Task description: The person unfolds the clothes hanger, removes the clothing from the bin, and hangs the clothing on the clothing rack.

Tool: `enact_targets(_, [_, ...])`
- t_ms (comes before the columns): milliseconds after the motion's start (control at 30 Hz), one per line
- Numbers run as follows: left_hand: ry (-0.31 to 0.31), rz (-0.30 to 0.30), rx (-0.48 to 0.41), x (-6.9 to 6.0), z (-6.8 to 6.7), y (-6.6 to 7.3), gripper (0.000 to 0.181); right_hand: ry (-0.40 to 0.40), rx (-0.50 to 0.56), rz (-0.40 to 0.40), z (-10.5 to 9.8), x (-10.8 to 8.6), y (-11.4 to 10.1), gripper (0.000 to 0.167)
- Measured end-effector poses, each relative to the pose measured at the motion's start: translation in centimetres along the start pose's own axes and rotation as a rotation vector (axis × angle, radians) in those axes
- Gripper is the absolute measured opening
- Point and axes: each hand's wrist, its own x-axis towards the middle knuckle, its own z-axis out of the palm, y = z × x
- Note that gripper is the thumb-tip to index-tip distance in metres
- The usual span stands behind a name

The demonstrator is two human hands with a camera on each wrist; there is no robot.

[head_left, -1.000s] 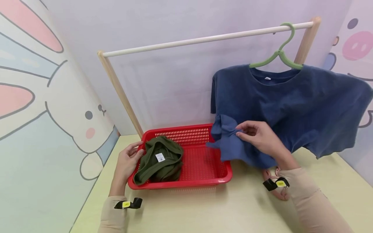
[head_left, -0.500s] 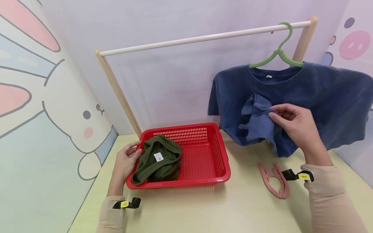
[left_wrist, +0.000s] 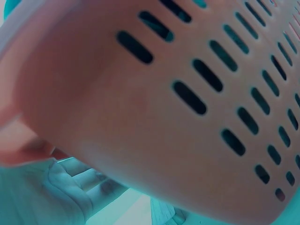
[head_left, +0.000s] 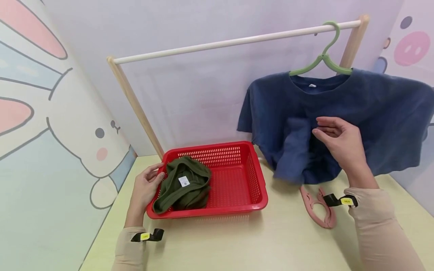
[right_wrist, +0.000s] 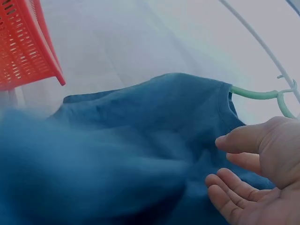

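A navy T-shirt hangs on a green hanger, its lower front blurred and dropping in loose folds. My right hand is in front of the shirt, thumb and fingers parted with nothing between them. In the right wrist view the same hand is beside the blurred cloth. A red plastic basket stands on the table, a dark green garment with a white label bunched in its left side. My left hand holds the basket's left rim; the left wrist view shows mostly its slotted wall.
The hanger's hook sits near the right end of a white rail on wooden posts. A pink folding hanger lies on the table below the shirt. Walls with cartoon animals stand at both sides.
My right hand moved right and up with the pinched shirt cloth, then let it go, and the cloth swings down. The left hand stays at the basket rim.
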Motion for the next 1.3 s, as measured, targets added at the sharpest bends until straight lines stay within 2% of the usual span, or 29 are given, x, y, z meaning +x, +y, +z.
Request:
enact_targets(400, [-0.026,0.011,-0.007,0.5,0.6,0.5,0.049,0.044,0.005,0.005,-0.7,-1.1,-0.4,0.053])
enact_targets(633, [-0.035,0.002,-0.029,0.6,1.1,0.3,0.049,0.122,0.011,0.017,-1.6,-2.2,-1.7,0.057])
enact_targets(933, [0.000,-0.017,-0.008,0.1,0.5,-0.2,0.049,0.142,0.016,0.017,-2.9,-2.8,-3.2,0.063])
enact_targets(1133, [0.008,-0.029,-0.020,0.3,0.7,-0.3,0.050,0.059,-0.050,0.006,-3.7,-4.7,-1.3,0.064])
enact_targets(1300, [0.008,-0.029,-0.033,0.6,1.2,-0.5,0.049,0.014,-0.114,0.058,-4.3,-7.5,1.2,0.072])
